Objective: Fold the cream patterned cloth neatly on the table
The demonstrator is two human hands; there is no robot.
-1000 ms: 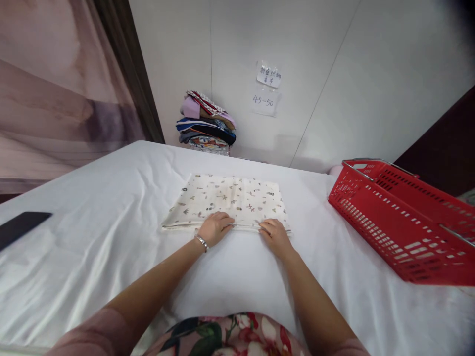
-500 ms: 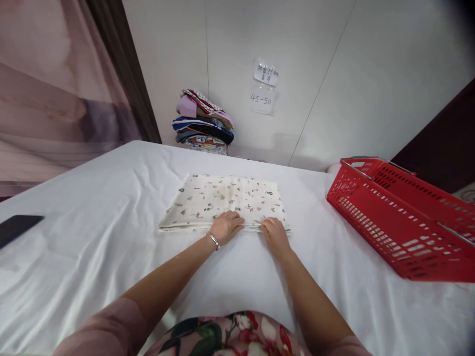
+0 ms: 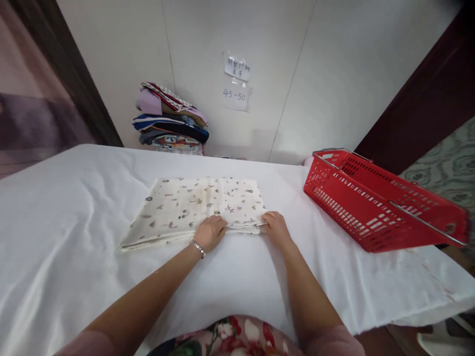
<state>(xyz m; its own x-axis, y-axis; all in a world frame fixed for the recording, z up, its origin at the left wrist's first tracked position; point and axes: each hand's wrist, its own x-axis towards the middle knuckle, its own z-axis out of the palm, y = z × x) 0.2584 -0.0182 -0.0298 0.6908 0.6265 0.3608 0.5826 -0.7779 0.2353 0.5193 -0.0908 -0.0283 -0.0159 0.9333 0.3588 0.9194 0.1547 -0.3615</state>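
Observation:
A folded cream cloth with small printed plants and animals lies flat on the table, its layered edge toward me. My left hand, with a silver bracelet at the wrist, grips that near edge around its middle, fingers on top and thumb hidden. At the near right corner, my right hand pinches the layers between thumb and fingers. Both hands rest low, close to the table surface.
A red plastic basket with metal handles stands on the right of the white-covered table. Behind the table's far edge rises a stack of folded fabrics. Handwritten paper signs hang on the wall.
My view has turned to the right, so the basket shows more fully and the dark flat object at left is out of sight. My right hand has slid along the edge to the cloth's right corner.

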